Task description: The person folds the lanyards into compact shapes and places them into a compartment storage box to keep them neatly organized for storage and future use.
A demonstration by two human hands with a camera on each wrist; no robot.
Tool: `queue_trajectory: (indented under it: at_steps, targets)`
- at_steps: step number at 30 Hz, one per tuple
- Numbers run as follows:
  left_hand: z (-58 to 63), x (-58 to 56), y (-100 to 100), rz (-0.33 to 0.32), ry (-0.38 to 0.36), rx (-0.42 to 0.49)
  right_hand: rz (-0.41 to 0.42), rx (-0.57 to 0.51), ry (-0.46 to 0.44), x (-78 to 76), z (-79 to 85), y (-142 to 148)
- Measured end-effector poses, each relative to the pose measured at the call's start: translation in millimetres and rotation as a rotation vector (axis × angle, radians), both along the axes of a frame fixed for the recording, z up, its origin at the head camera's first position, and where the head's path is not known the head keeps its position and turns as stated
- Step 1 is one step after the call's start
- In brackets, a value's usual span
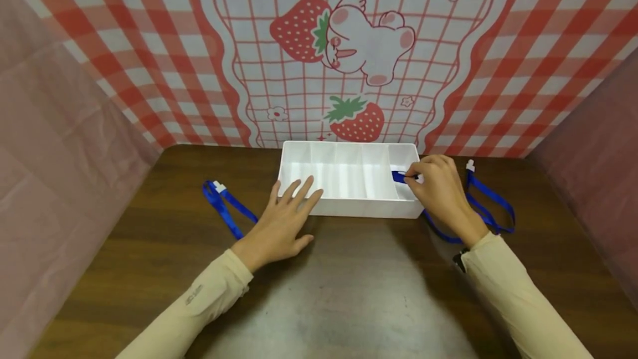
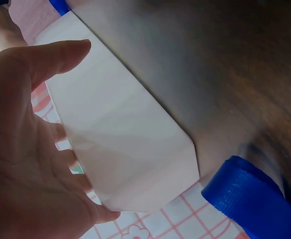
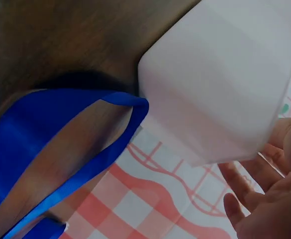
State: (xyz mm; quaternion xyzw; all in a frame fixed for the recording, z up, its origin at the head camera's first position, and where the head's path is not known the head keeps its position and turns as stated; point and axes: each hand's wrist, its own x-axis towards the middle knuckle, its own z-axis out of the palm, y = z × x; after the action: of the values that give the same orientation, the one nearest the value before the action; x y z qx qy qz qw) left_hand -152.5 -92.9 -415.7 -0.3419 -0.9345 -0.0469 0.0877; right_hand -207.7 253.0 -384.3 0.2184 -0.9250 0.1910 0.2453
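Note:
A white divided box (image 1: 359, 208) sits at the back of the table, with several compartments in a row. My left hand (image 1: 279, 226) has its fingers spread and straight over the front rim at the box's left part; in the left wrist view the same hand (image 2: 26, 124) lies along the wall, thumb apart. My right hand (image 1: 441, 190) reaches over the right end and pinches a small flat blue object (image 1: 398, 177) with a dark end in the rightmost compartment. The right wrist view shows the right hand (image 3: 269, 199) at the rim, the object hidden behind the wall.
One blue lanyard (image 1: 219, 209) with a white clip lies left of the box, partly behind my left hand. Another blue lanyard (image 1: 490, 193) lies at the right, partly under my right wrist. A red checked cloth (image 1: 174, 71) hangs behind the table.

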Motion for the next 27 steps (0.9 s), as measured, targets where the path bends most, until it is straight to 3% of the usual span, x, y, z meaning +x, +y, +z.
queue_trajectory:
  at_steps: [7, 12, 20, 23, 27]
  targets:
    - [-1.6, 0.1, -1, 0.002, 0.006, 0.002, 0.058, 0.115, -0.131, -15.0, -5.3, -4]
    - [-1.9, -0.8, -1, -0.005, 0.018, 0.009, 0.075, 0.173, -0.281, -21.9, -2.6, -2]
    - [-1.7, -0.9, 0, 0.007, 0.036, 0.005, 0.096, 0.362, -0.516, -33.3, 8.0, -10]
    - [-1.8, -0.1, 0, 0.007, 0.037, 0.007, 0.134, 0.363, -0.519, -31.4, 8.2, -9]
    - [-1.9, -0.8, 0, 0.006, 0.04, 0.006, 0.189, 0.305, -0.383, -22.0, 10.5, -5]
